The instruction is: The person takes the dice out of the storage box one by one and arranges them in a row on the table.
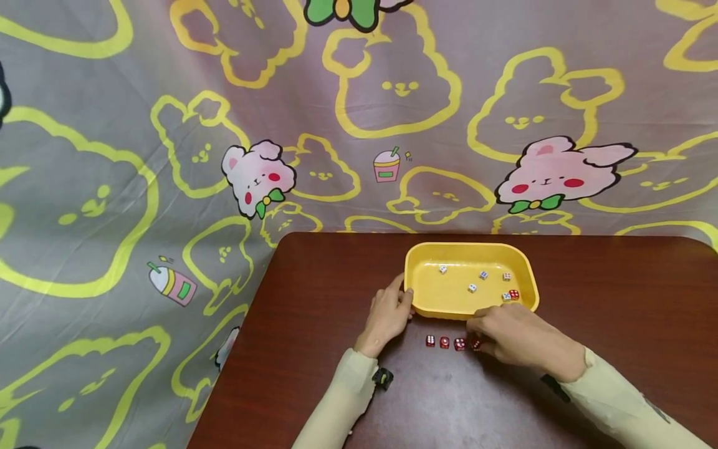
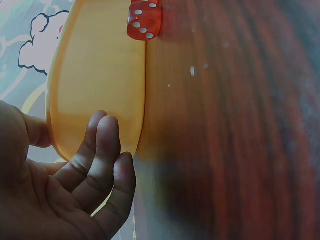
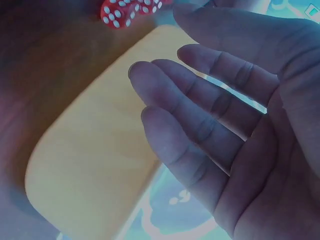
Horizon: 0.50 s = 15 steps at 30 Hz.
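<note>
- My left hand (image 1: 387,313): at nine o'clock of the yellow tub (image 1: 449,296), touching its end; fingers loosely bent, not clenched.
- My right hand (image 1: 513,333): at five o'clock, just outside the near wall; in the right wrist view its fingers are relaxed, gently curved, with nothing held between them.
- Row of four red dice (image 1: 444,342): on the table (image 1: 325,274), at six o'clock of the tub; I see the rightmost die (image 1: 476,344) beside my right fingertips, partly hidden.
- Inside the tub: five white dice (image 1: 472,288), scattered, one toward ten o'clock, and a single red die (image 1: 513,294) at four o'clock, next to a white one.
- Patterned curtain (image 1: 392,206): beyond the table at twelve o'clock, and along nine o'clock.
- Pale sleeves (image 1: 339,399): both my forearms, entering from below.
</note>
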Available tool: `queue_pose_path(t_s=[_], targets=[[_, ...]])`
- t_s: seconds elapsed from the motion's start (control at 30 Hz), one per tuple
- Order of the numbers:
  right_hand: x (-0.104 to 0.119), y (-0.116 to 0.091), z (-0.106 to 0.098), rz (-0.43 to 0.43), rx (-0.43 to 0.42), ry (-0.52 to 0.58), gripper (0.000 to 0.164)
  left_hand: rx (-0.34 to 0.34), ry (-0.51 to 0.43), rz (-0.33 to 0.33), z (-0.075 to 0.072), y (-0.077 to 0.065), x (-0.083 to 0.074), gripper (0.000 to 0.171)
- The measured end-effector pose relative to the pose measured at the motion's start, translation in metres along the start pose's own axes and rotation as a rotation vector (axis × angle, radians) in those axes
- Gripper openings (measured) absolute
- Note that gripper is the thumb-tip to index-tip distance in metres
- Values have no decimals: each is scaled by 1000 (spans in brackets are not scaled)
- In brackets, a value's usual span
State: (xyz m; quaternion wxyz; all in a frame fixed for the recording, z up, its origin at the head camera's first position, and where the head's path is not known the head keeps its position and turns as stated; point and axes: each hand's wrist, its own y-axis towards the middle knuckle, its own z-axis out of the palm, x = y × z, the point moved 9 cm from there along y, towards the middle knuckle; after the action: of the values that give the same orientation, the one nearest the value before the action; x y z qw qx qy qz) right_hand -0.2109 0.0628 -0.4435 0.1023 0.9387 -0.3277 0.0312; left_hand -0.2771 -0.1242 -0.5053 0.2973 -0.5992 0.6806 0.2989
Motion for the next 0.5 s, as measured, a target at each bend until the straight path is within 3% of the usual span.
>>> queue_pose_path(t_s=[0.2,0.5], targets=[[-2,2,-12,-9,-2,-30,30,-1,13,7,0,1,1,50],[-9,6,-24,35,68,-93,31,-2,5,5,0,0,1,50]])
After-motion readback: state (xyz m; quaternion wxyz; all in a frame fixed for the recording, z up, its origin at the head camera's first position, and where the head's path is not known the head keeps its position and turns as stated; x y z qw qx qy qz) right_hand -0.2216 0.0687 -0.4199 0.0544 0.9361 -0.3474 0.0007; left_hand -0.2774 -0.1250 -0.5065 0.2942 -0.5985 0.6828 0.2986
